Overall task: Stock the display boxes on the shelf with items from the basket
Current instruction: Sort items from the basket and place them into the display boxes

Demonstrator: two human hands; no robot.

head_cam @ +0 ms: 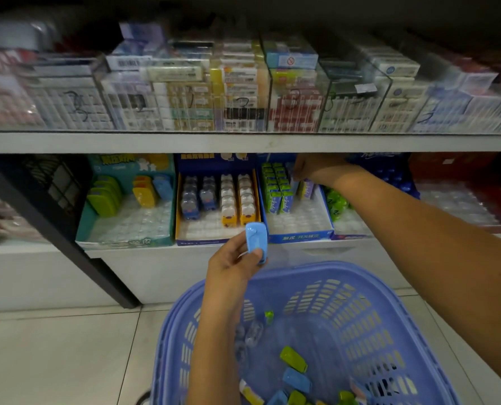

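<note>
My left hand (233,260) pinches a small light-blue item (256,238) above the far rim of the blue basket (369,290). My right hand (310,168) reaches under the shelf into the blue display box (299,236), fingers curled at a purple packet (307,188) standing beside rows of green packets (277,185). Left of it stand a blue-and-yellow box (214,239) with bear-shaped items and a teal display box (120,241) holding green, yellow and blue items. Loose green and blue items (293,366) lie in the basket.
An upper shelf edge (243,141) overhangs the boxes, with clear bins of packets above. A dark slanted post (53,226) stands at left. More boxes with green (337,204) and blue items sit at right. Tiled floor lies around the basket.
</note>
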